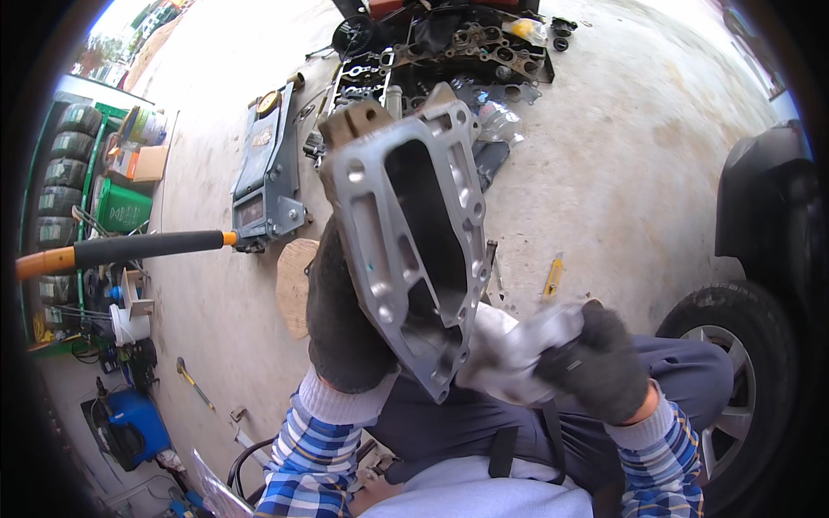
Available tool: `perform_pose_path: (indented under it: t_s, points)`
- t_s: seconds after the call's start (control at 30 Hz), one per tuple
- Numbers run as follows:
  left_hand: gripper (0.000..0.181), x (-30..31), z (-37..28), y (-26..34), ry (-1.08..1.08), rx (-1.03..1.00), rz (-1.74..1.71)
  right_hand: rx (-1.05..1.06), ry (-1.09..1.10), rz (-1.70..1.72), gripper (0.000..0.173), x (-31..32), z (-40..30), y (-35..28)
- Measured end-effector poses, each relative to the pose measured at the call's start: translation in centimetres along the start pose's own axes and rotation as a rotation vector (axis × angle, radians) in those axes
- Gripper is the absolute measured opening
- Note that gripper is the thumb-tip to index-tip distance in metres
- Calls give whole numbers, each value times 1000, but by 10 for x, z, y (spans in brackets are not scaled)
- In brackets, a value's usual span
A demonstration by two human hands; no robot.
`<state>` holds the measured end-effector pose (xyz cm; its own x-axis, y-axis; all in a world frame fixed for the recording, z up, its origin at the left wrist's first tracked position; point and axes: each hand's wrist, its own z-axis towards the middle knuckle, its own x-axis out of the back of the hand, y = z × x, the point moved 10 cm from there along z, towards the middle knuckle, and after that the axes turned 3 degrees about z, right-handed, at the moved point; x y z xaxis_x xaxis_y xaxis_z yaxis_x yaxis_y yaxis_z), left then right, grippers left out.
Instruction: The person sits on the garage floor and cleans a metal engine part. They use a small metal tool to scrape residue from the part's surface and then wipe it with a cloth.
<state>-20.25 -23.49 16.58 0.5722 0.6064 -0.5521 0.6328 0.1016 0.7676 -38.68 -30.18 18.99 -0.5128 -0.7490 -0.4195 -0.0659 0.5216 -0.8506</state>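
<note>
A cast aluminium engine housing (363,226) is held up before me, its flat machined face with bolt holes and two dark cavities towards the camera. My left hand (343,330), in a dark work glove, supports it from its left side; the fingers are hidden behind the casting. In my gloved right hand (596,366) a crumpled whitish rag (518,353) is bunched, slightly blurred, beside the casting's lower right edge. Whether the rag touches the metal I cannot tell.
A grey floor jack (265,162) stands left, its padded handle (149,246) reaching further left. Engine gaskets (486,48) and a plastic bottle (499,123) lie ahead. On the concrete are a yellow utility knife (554,275), a hammer (194,382) and a wooden piece (295,285). A car wheel (732,362) stands right.
</note>
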Motion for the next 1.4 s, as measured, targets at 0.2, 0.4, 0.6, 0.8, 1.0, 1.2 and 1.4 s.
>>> perform_pose_path:
  t_s: [0.2, 0.4, 0.6, 0.8, 1.0, 1.2, 1.4]
  points:
    - [46, -15, 6, -7, -123, -12, -123, 190, -3, -318, 31, -9, -11, -16]
    - [46, -12, 0, -9, -184, -70, 93, 719, -196, -1096, 38, -61, -9, -32]
    - [36, -11, 6, -12, -134, -131, 328, 375, -131, -921, 33, -49, -1, 1]
    - [32, -28, 7, -9, -160, -61, 371, 307, -61, -823, 23, -38, -2, 7]
    - [45, -18, 10, -10, -195, -46, 37, 5, 186, 231, 29, 27, -14, 25]
    - [49, -25, 10, -17, -311, 34, 20, 78, -39, -69, 37, -9, -27, 3]
    - [44, -7, 5, -13, -157, -101, 454, 567, -128, -1036, 33, -56, -20, -12]
